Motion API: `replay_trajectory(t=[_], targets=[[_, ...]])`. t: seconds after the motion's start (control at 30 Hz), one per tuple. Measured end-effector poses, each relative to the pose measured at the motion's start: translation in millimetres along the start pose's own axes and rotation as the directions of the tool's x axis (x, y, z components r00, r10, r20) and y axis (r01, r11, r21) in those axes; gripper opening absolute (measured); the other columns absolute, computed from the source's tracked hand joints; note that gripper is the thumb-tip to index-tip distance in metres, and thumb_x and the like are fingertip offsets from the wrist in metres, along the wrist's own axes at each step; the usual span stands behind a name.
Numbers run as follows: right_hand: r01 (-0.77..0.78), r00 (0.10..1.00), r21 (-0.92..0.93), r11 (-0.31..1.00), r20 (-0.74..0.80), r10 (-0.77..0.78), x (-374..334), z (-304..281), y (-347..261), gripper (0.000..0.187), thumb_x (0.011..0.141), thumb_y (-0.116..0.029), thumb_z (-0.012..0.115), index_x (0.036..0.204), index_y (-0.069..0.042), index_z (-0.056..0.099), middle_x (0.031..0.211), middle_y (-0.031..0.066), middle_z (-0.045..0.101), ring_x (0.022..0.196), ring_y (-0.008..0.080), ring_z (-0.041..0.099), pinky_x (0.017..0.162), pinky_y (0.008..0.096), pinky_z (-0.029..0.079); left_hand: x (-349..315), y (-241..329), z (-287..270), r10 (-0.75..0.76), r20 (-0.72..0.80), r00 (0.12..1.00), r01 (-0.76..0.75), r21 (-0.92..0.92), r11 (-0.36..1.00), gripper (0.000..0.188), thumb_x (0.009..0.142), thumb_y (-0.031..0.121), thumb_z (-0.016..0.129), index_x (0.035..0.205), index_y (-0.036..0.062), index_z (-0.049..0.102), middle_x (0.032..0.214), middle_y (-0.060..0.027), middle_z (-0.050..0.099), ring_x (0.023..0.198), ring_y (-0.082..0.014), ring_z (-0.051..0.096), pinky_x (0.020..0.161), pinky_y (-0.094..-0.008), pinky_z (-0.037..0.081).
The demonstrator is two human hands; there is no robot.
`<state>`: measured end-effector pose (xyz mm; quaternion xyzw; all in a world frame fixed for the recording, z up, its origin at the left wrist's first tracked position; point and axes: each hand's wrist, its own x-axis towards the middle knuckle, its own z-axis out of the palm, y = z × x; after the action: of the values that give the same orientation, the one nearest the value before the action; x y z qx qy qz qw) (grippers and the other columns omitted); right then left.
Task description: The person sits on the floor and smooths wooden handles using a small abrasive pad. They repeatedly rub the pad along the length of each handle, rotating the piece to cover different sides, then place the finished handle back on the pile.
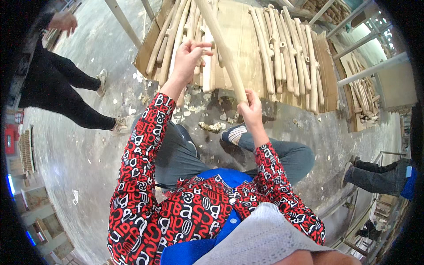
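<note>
A long, pale, peeled wooden stick [226,55] slants up and away in front of me, its upper end running past the top of the view. Low on it, my right hand [251,109] is closed round the near end. My left hand [191,57] hovers just left of the stick, above other sticks, its fingers bent and apart; I see nothing held in it. Beneath lies a flattened cardboard sheet [240,26]. Several similar sticks [179,33] rest on its left part, and another row of knobby sticks [289,55] covers its right part.
Pale shavings [194,99] litter the grey concrete floor around my shoes. At the left stands a person in black trousers [66,92]; another person's legs [375,176] show at the right. Metal rack bars [373,68] rise at the right, near another stick pile [364,95].
</note>
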<state>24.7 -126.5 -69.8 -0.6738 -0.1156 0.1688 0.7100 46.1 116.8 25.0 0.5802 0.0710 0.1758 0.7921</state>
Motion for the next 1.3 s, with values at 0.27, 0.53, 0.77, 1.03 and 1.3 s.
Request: replay_trajectory(t=[0.27, 0.53, 0.77, 1.03, 1.3], targets=[[-0.354, 0.893, 0.501, 0.789, 0.432, 0.126, -25.7, 25.6, -45.2, 0.058, 0.085, -0.012, 0.059, 0.136, -0.008, 0.033, 0.066, 0.0032, 0.050, 0.039, 0.0094, 0.042, 0.036, 0.0234, 0.036, -2.7, 3.8, -3.5, -0.211, 0.162, 0.964, 0.210, 0.019, 0.977, 0.011, 0.091, 0.019, 0.051, 0.094, 0.0081, 0.052, 0.066, -0.0012, 0.052, 0.054, -0.0104, 0.050, 0.044, -0.0234, 0.038], [-0.121, 0.988, 0.312, 0.942, 0.126, 0.085, -30.4, 31.4, -48.2, 0.055, 0.084, -0.005, 0.061, 0.133, -0.005, 0.036, 0.067, 0.0012, 0.049, 0.043, 0.0072, 0.044, 0.038, 0.0222, 0.039, -19.4, -9.3, 19.7, 0.022, 0.266, 0.964, -0.156, 0.496, 0.854, 0.028, 0.087, 0.028, 0.068, 0.098, 0.0017, 0.065, 0.075, -0.0008, 0.063, 0.069, -0.0073, 0.059, 0.057, -0.0222, 0.046], [-0.006, 1.000, 0.031, 0.999, -0.009, 0.006, -39.1, 38.6, -30.4, 0.062, 0.083, -0.006, 0.064, 0.137, -0.001, 0.034, 0.090, 0.0077, 0.056, 0.057, 0.0085, 0.053, 0.047, 0.0229, 0.044, -19.6, -5.1, 21.0, 0.144, 0.241, 0.960, -0.270, 0.648, 0.712, 0.030, 0.083, 0.029, 0.072, 0.090, -0.0007, 0.067, 0.073, -0.0028, 0.065, 0.067, -0.0079, 0.057, 0.060, -0.0246, 0.047], [0.113, 0.989, -0.296, 0.948, -0.060, -0.137, -38.2, 19.6, -2.8, 0.064, 0.079, -0.010, 0.069, 0.134, 0.002, 0.039, 0.106, 0.0181, 0.063, 0.090, 0.0219, 0.065, 0.081, 0.0332, 0.050, -20.4, 0.5, 14.9, -0.019, 0.239, 0.971, -0.126, 0.577, 0.807, 0.030, 0.085, 0.030, 0.068, 0.089, 0.0002, 0.068, 0.072, -0.0026, 0.065, 0.061, -0.0073, 0.057, 0.057, -0.0230, 0.046], [0.260, 0.960, -0.419, 0.870, 0.015, -0.279, -37.7, -8.5, 19.1, 0.060, 0.077, -0.008, 0.067, 0.132, -0.001, 0.044, 0.109, 0.0171, 0.063, 0.098, 0.0234, 0.065, 0.082, 0.0321, 0.050, -23.6, 7.3, 11.2, -0.090, 0.385, 0.918, -0.180, 0.609, 0.772, 0.027, 0.086, 0.027, 0.065, 0.084, 0.0005, 0.068, 0.066, -0.0045, 0.063, 0.058, -0.0098, 0.058, 0.053, -0.0265, 0.045]])
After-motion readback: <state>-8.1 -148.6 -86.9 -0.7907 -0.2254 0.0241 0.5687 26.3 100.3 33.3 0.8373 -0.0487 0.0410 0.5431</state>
